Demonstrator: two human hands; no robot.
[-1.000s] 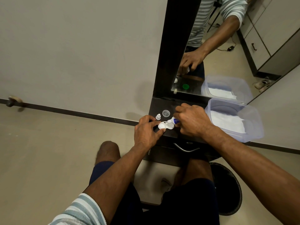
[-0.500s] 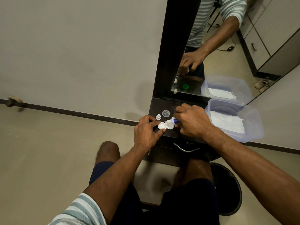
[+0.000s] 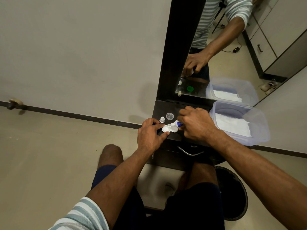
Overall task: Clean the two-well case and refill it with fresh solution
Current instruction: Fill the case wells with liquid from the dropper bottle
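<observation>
The white two-well case (image 3: 169,129) lies on the dark bench (image 3: 163,107), at its near edge. The left hand (image 3: 150,135) pinches the case's left end between thumb and fingers. The right hand (image 3: 198,124) grips a small solution bottle (image 3: 177,124), tilted with its nozzle over the case. Just behind the case stand a small white cap (image 3: 162,120) and a clear round lid (image 3: 170,116). Right of the case sits a translucent plastic box (image 3: 259,128).

We see a white case (image 3: 169,129) of smooth, glossy plastic on a dark, matt table (image 3: 164,110). The box (image 3: 259,130) is translucent, frosted plastic with white paper inside. The drawer handle (image 3: 190,152) looks like polished metal, and our sleeve (image 3: 83,214) is ribbed striped cloth.
</observation>
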